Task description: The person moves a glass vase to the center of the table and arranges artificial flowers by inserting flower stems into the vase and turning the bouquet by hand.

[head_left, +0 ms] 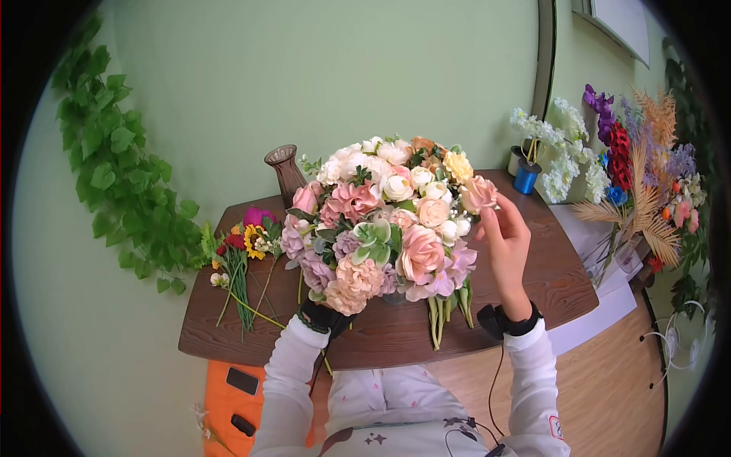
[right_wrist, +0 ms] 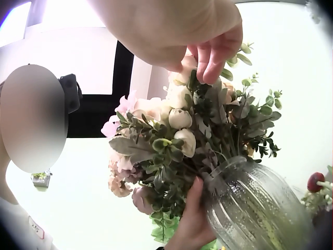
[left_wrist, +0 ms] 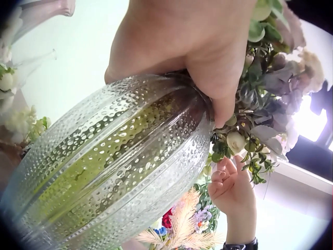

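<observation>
A full bouquet (head_left: 381,221) of pink, white, lilac and peach flowers stands in a ribbed, dimpled glass vase (left_wrist: 119,156). My left hand (left_wrist: 182,47) grips the vase at its neck, just below the leaves; in the head view the blooms hide this hand. At the bouquet's right side my right hand (head_left: 508,244) pinches a pink rose (head_left: 479,194) between thumb and fingers. Seen from the right wrist, this hand (right_wrist: 192,36) bends over the outer blooms, beside several white buds (right_wrist: 180,119). Green stems show through the glass.
Loose flowers with a sunflower (head_left: 253,241) lie on the dark wooden table (head_left: 533,305) at left. A brown vase (head_left: 286,171) stands behind the bouquet. Cut stems (head_left: 439,320) lie at the front. Right are a blue spool (head_left: 526,177) and more tall flowers (head_left: 620,148).
</observation>
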Demonstrator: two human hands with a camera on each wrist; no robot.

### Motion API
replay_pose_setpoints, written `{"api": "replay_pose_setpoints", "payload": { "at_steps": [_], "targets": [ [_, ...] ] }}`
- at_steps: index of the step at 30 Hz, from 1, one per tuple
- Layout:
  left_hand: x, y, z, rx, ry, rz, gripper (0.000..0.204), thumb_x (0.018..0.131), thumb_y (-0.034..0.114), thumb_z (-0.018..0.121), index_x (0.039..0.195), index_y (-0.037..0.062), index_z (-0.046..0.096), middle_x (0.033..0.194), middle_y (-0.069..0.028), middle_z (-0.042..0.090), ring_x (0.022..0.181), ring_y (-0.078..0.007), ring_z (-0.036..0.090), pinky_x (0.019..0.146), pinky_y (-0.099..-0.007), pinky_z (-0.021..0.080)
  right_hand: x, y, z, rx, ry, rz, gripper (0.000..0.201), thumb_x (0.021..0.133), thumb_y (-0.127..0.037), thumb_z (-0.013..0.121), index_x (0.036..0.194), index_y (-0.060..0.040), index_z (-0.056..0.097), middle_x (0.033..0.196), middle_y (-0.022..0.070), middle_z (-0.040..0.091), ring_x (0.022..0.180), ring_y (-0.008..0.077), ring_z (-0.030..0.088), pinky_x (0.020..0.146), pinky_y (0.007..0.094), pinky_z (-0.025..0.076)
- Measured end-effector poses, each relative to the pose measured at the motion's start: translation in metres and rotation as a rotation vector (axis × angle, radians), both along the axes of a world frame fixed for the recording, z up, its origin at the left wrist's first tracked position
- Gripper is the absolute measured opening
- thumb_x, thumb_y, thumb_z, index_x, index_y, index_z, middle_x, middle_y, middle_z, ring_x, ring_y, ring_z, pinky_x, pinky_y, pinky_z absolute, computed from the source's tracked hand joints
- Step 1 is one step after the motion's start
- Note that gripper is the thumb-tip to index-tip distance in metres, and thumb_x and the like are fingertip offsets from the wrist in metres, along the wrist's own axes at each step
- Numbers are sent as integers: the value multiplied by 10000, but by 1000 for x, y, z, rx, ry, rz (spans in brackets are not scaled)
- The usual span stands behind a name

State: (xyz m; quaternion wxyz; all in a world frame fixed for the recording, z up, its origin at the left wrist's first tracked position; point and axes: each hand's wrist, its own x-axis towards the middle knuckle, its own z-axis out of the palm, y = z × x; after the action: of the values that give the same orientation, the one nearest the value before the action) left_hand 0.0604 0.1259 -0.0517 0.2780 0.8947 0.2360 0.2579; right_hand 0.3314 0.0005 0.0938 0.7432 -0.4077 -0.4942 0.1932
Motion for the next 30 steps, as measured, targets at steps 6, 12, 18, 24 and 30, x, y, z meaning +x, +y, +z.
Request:
{"api": "replay_pose_setpoints", "payload": {
  "at_steps": [6, 12, 18, 24, 30],
  "targets": [
    [0, 1, 6, 3, 35, -13, 465, 723, 327, 582, 1069, 28, 497, 951, -139, 557, 814, -260, 535, 703, -337, 431, 2, 7, 18, -35, -1, 72, 265, 829, -83, 572, 1064, 32, 526, 755, 53, 606, 593, 51, 515, 514, 189, 402],
    [3, -3, 9, 12, 63, -25, 467, 720, 323, 586, 1070, 27, 496, 957, -143, 555, 822, -263, 534, 708, -338, 431, -5, -4, 9, 23, -63, 146, 223, 822, -66, 571, 1028, 17, 549, 815, 34, 608, 621, 41, 521, 544, 178, 418],
    [4, -7, 14, 22, 88, -43, 469, 717, 319, 591, 1071, 26, 495, 964, -147, 553, 829, -265, 533, 713, -338, 430, -6, -19, -15, 109, -246, 21, 254, 778, -31, 591, 1023, 22, 544, 759, 24, 624, 615, 38, 534, 547, 167, 409],
    [6, -7, 24, 40, 114, -50, 472, 713, 316, 595, 1071, 26, 494, 970, -150, 551, 836, -268, 532, 719, -338, 430, -12, -21, -11, 93, -290, 63, 401, 782, -17, 564, 1158, 20, 432, 783, 53, 626, 621, 54, 542, 569, 169, 411],
    [2, -11, 34, 60, 136, -43, 474, 710, 312, 599, 1072, 25, 492, 976, -154, 549, 843, -270, 531, 724, -339, 429, -19, -23, -2, 71, -7, 135, 453, 835, -29, 462, 1260, -2, 306, 886, 71, 571, 627, 60, 509, 550, 186, 412]
  ]
}}
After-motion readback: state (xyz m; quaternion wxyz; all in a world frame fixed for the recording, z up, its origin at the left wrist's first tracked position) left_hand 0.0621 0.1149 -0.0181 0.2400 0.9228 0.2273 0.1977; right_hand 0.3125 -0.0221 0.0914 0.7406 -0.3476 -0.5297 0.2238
